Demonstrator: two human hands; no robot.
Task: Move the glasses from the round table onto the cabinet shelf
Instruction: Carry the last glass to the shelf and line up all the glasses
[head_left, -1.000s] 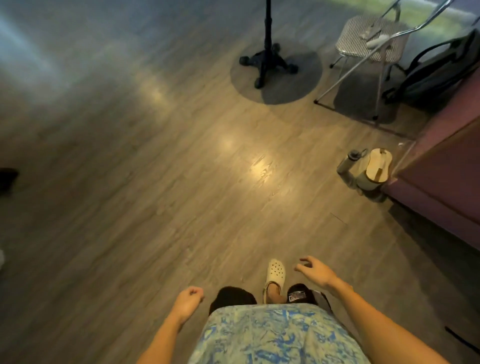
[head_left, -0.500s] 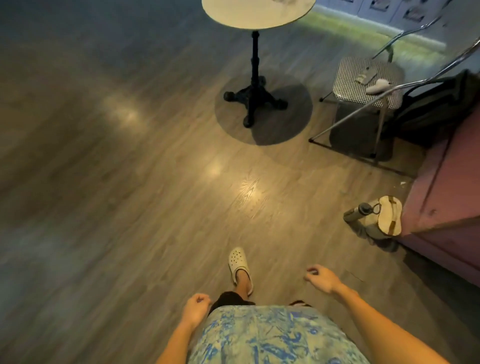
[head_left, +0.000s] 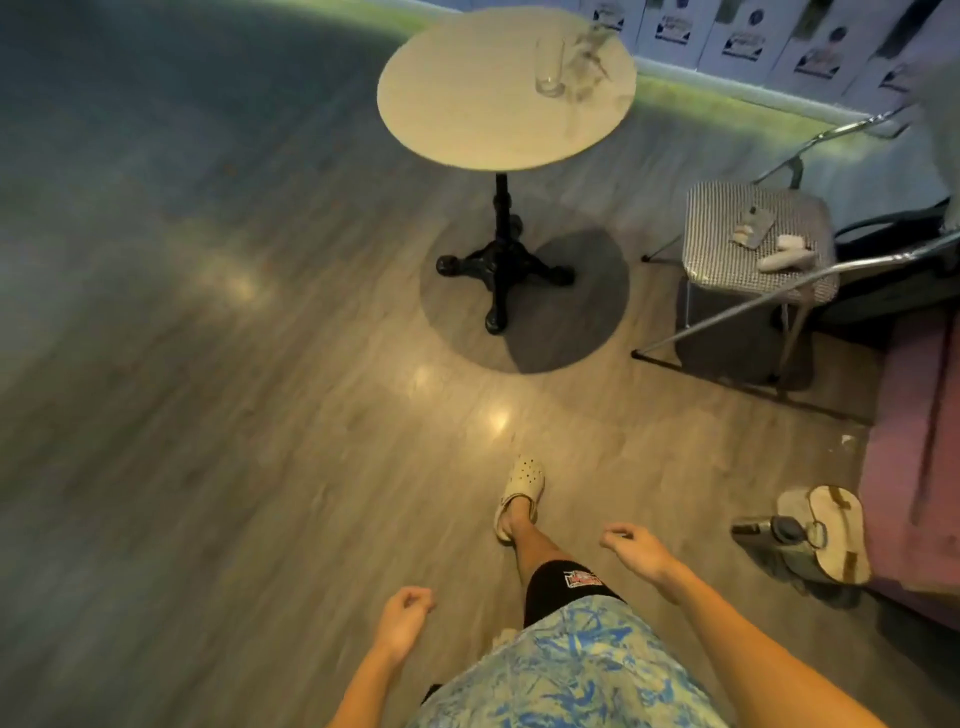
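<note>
One tall clear glass (head_left: 549, 65), apparently empty, upright near the far right edge of the round table (head_left: 483, 109); a second, blurred glass shape (head_left: 589, 60) just beside it. Left hand (head_left: 402, 626) and right hand (head_left: 636, 553) low, loosely curled, holding nothing. One chair (head_left: 753, 239) right of the table. Wall labels unreadable.

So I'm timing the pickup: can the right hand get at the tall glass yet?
Probably not: the right hand hangs empty, far short of the tall glass. Only bare floor lies between.
</note>
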